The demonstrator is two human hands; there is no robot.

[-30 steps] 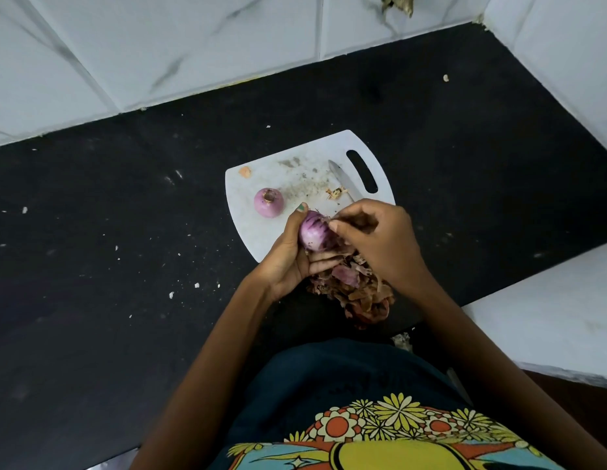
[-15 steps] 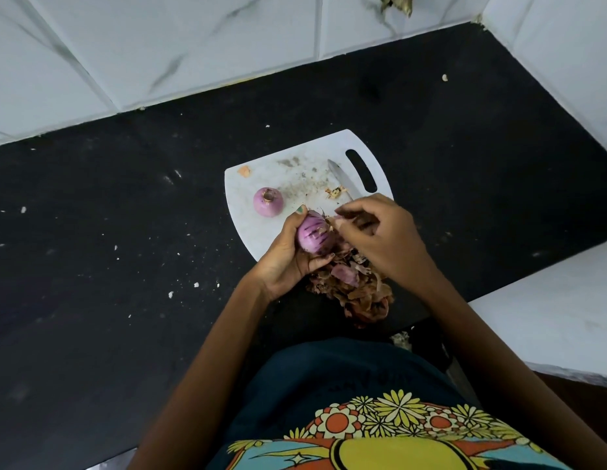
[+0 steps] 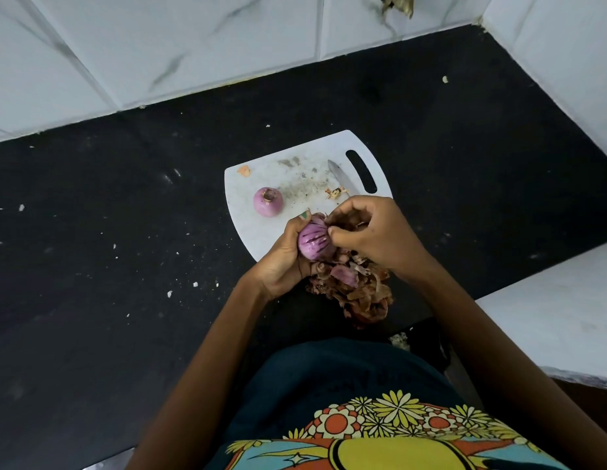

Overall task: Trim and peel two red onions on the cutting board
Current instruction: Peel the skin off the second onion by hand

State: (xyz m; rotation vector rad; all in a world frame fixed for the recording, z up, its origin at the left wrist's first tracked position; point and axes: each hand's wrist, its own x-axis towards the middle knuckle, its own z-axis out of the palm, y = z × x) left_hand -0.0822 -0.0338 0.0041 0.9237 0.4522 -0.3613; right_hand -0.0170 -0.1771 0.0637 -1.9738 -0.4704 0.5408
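A person stands at a black counter [image 3: 125, 232], seen from above. Their left hand [image 3: 285, 259] cups a red onion [image 3: 314, 241] just above the near edge of a white cutting board [image 3: 261, 232], fingers curled under it and thumb pressed on its top. The right hand [image 3: 373, 235] has its fingers bent in, pinching at the onion's right side, apparently on a bit of dry skin (the skin itself is too small to make out). The onion looks mostly bare and purple, so this seems a late peeling step. It likely goes best by gripping the skin close to the onion and pulling along the bulb, turning it in the left hand.

A second onion [image 3: 268, 201], pale and seemingly already peeled, sits alone on the board's left side. A knife blade [image 3: 342, 179] lies beside the board's handle slot, its handle hidden behind the right hand and close enough to bump. A heap of brown peels [image 3: 363, 293] lies directly beneath the hands.
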